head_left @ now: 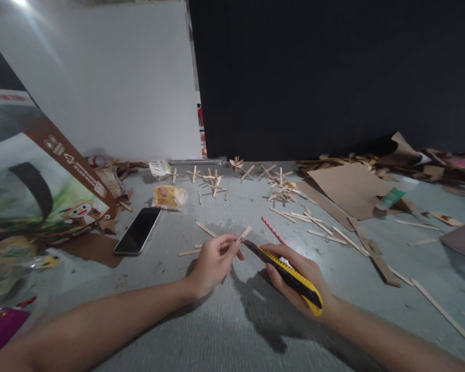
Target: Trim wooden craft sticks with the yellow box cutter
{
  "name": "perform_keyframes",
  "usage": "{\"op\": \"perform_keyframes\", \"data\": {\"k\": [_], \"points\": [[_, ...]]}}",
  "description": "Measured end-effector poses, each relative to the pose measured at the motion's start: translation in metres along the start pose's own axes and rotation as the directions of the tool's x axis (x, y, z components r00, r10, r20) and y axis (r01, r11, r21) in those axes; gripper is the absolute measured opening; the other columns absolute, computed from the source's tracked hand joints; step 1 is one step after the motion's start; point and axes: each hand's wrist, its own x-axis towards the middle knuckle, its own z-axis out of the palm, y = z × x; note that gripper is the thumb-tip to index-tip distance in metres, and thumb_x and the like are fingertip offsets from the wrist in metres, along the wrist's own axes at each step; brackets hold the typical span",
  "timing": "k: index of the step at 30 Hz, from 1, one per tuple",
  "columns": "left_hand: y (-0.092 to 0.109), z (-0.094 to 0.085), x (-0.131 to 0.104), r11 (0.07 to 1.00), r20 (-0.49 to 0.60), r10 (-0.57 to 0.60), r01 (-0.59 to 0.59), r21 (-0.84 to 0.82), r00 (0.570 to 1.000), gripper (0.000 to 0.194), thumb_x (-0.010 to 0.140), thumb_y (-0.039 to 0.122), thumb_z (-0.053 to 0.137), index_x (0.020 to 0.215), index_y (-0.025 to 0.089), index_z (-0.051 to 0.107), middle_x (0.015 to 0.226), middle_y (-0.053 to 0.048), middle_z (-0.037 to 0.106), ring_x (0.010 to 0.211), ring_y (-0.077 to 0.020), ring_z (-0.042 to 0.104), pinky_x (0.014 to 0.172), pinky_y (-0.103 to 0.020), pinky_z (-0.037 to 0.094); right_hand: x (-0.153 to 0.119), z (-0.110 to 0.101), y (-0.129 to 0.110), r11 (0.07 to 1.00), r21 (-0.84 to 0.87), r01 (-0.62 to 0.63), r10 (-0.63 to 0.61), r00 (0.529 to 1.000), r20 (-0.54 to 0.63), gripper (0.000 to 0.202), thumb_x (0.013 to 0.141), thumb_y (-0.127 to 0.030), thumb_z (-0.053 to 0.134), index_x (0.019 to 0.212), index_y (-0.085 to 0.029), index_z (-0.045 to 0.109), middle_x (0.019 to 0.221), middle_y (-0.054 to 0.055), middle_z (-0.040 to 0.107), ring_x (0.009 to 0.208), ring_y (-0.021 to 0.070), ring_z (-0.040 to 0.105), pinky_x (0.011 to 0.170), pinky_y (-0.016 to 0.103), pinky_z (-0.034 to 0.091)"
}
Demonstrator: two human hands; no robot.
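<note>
My left hand [213,262] pinches one short pale wooden stick [243,234]. My right hand [300,276] grips one yellow-and-black utility knife [290,275]. One black smartphone [138,230] lies flat left.

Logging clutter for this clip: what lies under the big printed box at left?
Under the printed box a brown cardboard sheet sticks out onto the grey floor, beside the phone. How far it runs beneath is hidden by the box.

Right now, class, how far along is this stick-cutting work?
Done: several crossed-stick pieces lie at the floor's far edge. In hand: the left hand pinches a short wooden stick against the yellow utility knife in the right hand. Left: loose uncut sticks lie scattered nearby.
</note>
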Motion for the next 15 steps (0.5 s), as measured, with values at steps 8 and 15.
{"op": "perform_keyframes", "data": {"k": [8,15], "points": [[0.007,0.003,-0.012,0.913,0.219,0.025,-0.111,0.392,0.975,0.017,0.1,0.033,0.051,0.11,0.02,0.056,0.054,0.01,0.049,0.049,-0.0125,0.039,0.054,-0.025,0.026,0.002,0.004,0.007,0.982,0.141,-0.129,0.161,0.957,-0.244,0.016,0.098,-0.035,0.068,0.112,-0.027,0.067,0.094,0.004,0.08,0.076,0.0199,0.077,0.066,0.028,0.06],[0.023,0.0,-0.015,0.762,0.208,-0.025,-0.116,0.638,0.978,0.018,0.1,0.032,0.051,0.089,0.021,0.06,0.055,0.006,0.052,0.05,-0.0149,0.045,0.057,-0.028,0.026,0.004,0.005,0.013,0.963,0.17,-0.207,0.241,0.946,-0.217,0.02,0.099,-0.041,0.068,0.112,-0.026,0.069,0.101,0.005,0.08,0.084,0.0208,0.076,0.073,0.03,0.06]]}}
